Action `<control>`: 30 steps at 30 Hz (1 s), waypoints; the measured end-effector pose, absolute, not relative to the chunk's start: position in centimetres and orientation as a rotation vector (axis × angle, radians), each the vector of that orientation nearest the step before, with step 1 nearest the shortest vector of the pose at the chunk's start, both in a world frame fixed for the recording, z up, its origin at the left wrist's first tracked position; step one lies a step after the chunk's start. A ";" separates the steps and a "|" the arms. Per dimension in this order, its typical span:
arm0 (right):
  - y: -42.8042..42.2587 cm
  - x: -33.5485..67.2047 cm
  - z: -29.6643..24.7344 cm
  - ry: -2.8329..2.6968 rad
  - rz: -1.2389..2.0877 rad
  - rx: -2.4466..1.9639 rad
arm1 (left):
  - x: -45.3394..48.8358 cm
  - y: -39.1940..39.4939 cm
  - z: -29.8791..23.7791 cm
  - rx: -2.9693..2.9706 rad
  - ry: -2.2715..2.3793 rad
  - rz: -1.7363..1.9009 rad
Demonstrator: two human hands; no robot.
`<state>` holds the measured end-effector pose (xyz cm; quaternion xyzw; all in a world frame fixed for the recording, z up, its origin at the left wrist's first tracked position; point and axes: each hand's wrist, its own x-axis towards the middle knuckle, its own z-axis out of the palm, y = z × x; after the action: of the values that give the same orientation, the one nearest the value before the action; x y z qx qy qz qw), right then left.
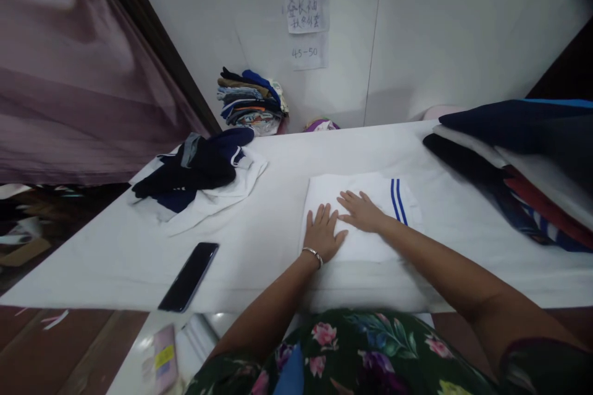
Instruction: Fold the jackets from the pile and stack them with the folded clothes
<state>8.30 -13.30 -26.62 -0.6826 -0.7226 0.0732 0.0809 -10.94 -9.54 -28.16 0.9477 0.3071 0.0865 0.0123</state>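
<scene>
A folded white garment (365, 247) with two blue stripes near its right end lies flat on the white-covered table (259, 271) in front of me. My left hand (323, 234), with a bracelet at the wrist, rests palm down on the garment's left part, fingers spread. Just to its right, my right hand (362, 211) also lies flat on the cloth, fingers apart. Neither hand grips anything. The garment's layers under my palms are hidden.
Loose dark and white clothes (199, 166) lie in a heap at the left. A black phone (189, 278) is near the front edge. Stacked folded clothes (519, 129) stand at the right. Another clothes pile (252, 102) sits beyond the far edge, by the wall with paper notes (307, 12).
</scene>
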 end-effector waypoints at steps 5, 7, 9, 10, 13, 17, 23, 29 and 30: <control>-13.6 8.3 -28.0 -2.129 0.233 -2.044 | -11.0 -9.6 -28.0 2.919 0.955 0.278; -13.5 8.5 -28.0 -2.120 0.228 -2.031 | -11.0 -9.4 -27.6 2.876 0.958 0.240; -13.6 8.5 -28.0 -2.115 0.223 -2.023 | -10.8 -8.8 -26.9 2.811 0.991 0.194; -13.6 8.5 -28.0 -2.114 0.219 -2.018 | -10.6 -8.3 -26.6 2.782 1.027 0.185; -13.7 8.3 -28.1 -2.109 0.214 -2.004 | -9.9 -7.0 -25.9 2.728 1.166 0.168; -13.2 8.5 -27.7 -2.090 0.323 -2.030 | -9.1 -5.9 -26.4 2.666 1.243 0.015; -11.6 12.3 -26.3 -1.948 0.218 -2.309 | -9.2 -6.0 -27.3 2.687 1.261 0.053; -11.4 15.3 -27.9 -1.873 0.031 -2.493 | -9.4 -6.2 -27.6 2.716 1.257 0.100; -11.5 15.4 -28.2 -1.882 0.016 -2.473 | -9.4 -6.3 -27.6 2.719 1.258 0.101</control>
<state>15.44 -11.46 -28.19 -0.7957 -0.6055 0.0050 0.0172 -9.40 -6.29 -27.59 0.9047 0.4187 0.0335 0.0718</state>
